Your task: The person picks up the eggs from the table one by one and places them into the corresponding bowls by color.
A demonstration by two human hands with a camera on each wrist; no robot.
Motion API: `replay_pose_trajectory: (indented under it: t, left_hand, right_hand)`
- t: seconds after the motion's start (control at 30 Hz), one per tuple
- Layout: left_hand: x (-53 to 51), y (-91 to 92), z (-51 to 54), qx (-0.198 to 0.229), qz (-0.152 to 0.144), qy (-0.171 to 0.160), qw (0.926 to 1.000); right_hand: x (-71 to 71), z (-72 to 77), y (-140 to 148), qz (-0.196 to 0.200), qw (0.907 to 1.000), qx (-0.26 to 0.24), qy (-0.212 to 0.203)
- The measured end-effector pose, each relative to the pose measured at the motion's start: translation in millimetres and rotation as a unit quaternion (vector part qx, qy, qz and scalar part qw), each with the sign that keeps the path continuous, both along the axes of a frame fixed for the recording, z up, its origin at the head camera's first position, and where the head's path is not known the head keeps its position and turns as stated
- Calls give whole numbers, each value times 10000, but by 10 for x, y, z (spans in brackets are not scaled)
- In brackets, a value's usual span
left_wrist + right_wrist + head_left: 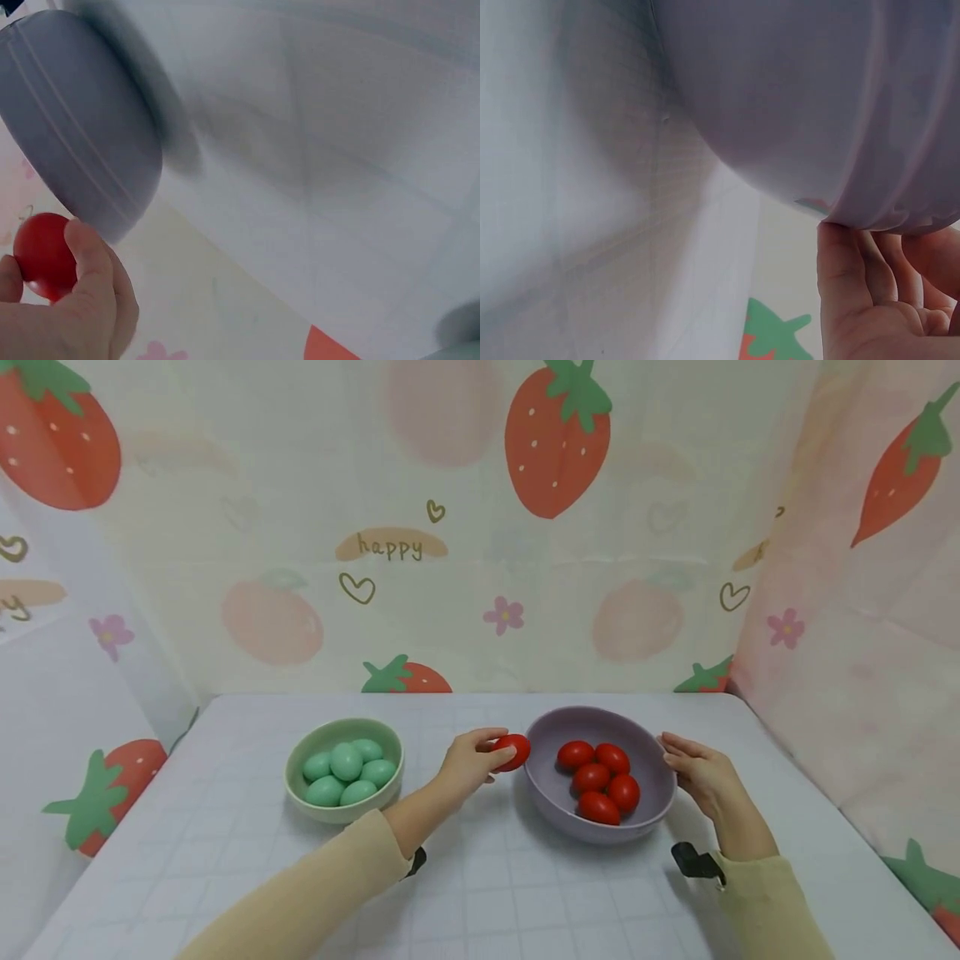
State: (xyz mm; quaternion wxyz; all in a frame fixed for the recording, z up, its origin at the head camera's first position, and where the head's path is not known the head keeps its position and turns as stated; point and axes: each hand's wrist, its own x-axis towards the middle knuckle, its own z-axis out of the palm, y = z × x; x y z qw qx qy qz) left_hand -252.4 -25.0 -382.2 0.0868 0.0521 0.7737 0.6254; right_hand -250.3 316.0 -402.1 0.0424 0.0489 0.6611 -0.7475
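Note:
My left hand (468, 764) pinches a red egg (513, 752) between thumb and fingers, beside the left rim of the purple bowl (540, 802). In the left wrist view, the held egg (45, 255) appears close to the bowl's outer wall (90, 112). Several red eggs (591, 778) lie inside this bowl. At its right side is my right hand (705, 781), with its fingertips touching the outside near the rim. The right wrist view shows those fingers (844, 270) extended against the bowl (780, 97), gripping nothing else.
A light green bowl (292, 785) with several pale green eggs (346, 762) stands left of my left forearm. Both bowls sit on a white table with a faint grid (480, 893). A strawberry-print cloth (480, 610) hangs behind the table and along both sides.

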Motion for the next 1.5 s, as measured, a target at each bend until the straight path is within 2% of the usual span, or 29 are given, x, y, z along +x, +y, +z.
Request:
replay_pose_trajectory:
  t: [0.17, 0.33, 0.43, 0.53, 0.67, 0.77, 0.93, 1.07, 1.2, 1.33, 1.43, 1.5]
  left_hand:
    - [-18, 57, -20, -95, -463, 56, 9989]
    - [-35, 123, 6, -289, -863, 358, 9952]
    - [-75, 176, 37, -439, -1271, 606, 9891]
    - [-145, 240, 60, -764, -1749, 876, 9777]
    - [-262, 324, 91, -1436, -2409, 1187, 9525]
    - [-336, 367, 126, -1871, -2759, 1289, 9340]
    - [-380, 414, 176, -2459, -2938, 1515, 9112]
    - [-394, 472, 185, -2534, -3054, 1629, 9033]
    - [-431, 549, 172, -2271, -3490, 1416, 8981]
    - [-466, 608, 162, -2133, -3987, 632, 8897]
    - [-499, 647, 164, -2264, -4211, 59, 8783]
    - [-526, 677, 183, -2467, -4330, -152, 8669]
  right_hand:
    - [5, -2, 11, 11, 10000, -92, -10]
    - [13, -6, 12, 7, 10000, -46, -40]
    - [5, -3, 17, -31, 10000, 1, -62]
    - [-6, 1, 24, -54, 10000, 16, -75]
    - [-16, 0, 28, -60, 10000, -20, -70]
    - [-20, -1, 27, -54, 10000, -61, -36]
    - [-10, 11, 20, -48, 10000, -37, -49]
    - [-8, 28, 18, -43, 10000, 2, -70]
    - [-18, 35, 23, -52, 10000, 12, -34]
    - [-23, 29, 21, -65, 9999, 69, -41]
    - [-19, 19, 14, -75, 9998, 125, -101]
    - [-13, 18, 0, -80, 9997, 181, -114]
